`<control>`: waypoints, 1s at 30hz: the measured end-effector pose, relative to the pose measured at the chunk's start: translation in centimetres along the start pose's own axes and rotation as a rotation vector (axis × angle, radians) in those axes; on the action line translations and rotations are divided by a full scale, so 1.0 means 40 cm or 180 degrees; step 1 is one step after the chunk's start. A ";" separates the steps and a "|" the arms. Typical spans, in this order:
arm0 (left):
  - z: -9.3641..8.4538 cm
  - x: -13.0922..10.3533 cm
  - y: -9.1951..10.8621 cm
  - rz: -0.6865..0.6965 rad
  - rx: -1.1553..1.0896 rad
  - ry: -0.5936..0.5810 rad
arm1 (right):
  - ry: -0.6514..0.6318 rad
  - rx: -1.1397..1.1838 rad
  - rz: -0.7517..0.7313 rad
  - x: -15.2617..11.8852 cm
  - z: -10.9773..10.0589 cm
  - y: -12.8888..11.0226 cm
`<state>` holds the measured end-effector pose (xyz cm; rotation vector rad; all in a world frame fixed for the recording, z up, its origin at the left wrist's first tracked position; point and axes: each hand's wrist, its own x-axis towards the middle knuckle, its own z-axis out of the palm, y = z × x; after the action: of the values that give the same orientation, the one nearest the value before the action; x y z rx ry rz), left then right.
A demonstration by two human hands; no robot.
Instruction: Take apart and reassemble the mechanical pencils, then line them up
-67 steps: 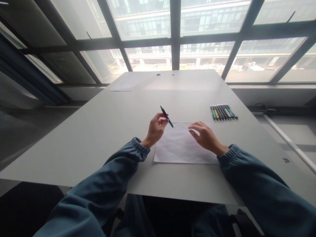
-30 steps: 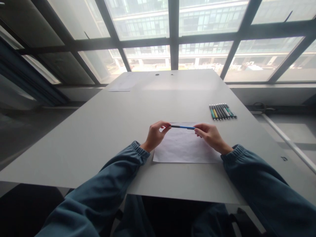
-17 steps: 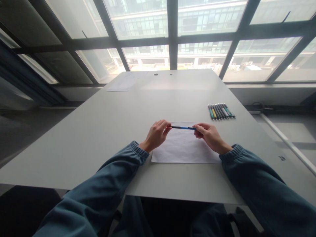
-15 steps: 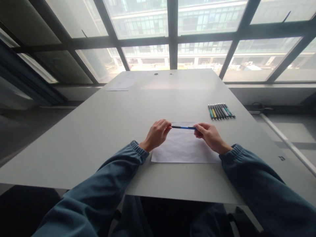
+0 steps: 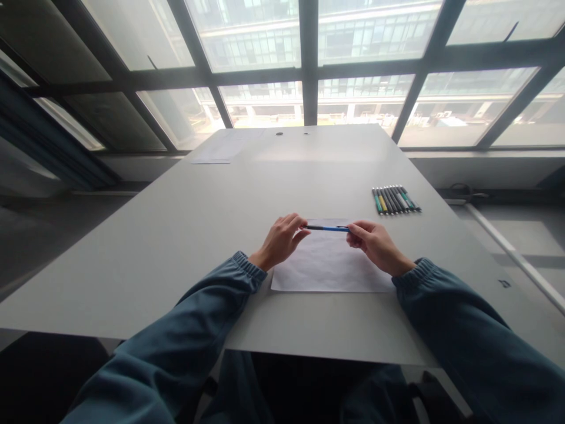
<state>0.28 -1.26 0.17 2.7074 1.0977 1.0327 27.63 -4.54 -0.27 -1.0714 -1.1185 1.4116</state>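
A blue and black pen (image 5: 327, 228) is held level above a white sheet of paper (image 5: 331, 265), between my two hands. My left hand (image 5: 282, 238) has its fingertips on the dark end of the pen, with the thumb a little lower. At the blue end, my right hand (image 5: 373, 240) pinches the pen between thumb and fingers. The paper lies flat near the front edge of the table, partly covered by my right hand.
A row of several pens (image 5: 396, 200), mostly black with green and yellow ones, lies to the right on the white table (image 5: 176, 235). Thin papers (image 5: 216, 153) lie at the far left. A small dark mark (image 5: 504, 284) is at the right, and windows stand beyond the table.
My left thumb has moved slightly down and away from the pen's dark end. My right hand and the pen are nearly unchanged.
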 end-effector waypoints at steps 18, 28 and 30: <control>0.004 0.001 0.008 -0.0163 -0.0703 -0.0106 | 0.0015 -0.0450 -0.0270 -0.009 0.006 -0.001; 0.009 0.003 0.033 -0.1084 -0.1382 -0.0305 | 0.0132 -0.0652 -0.0768 -0.005 0.011 -0.002; 0.014 0.001 0.029 -0.1185 -0.1468 -0.0359 | 0.0152 -0.0647 -0.0764 -0.004 0.013 -0.003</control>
<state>1.32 -2.00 0.08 2.0782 1.1188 0.9189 27.17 -4.73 -0.04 -1.0662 -1.3294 1.0967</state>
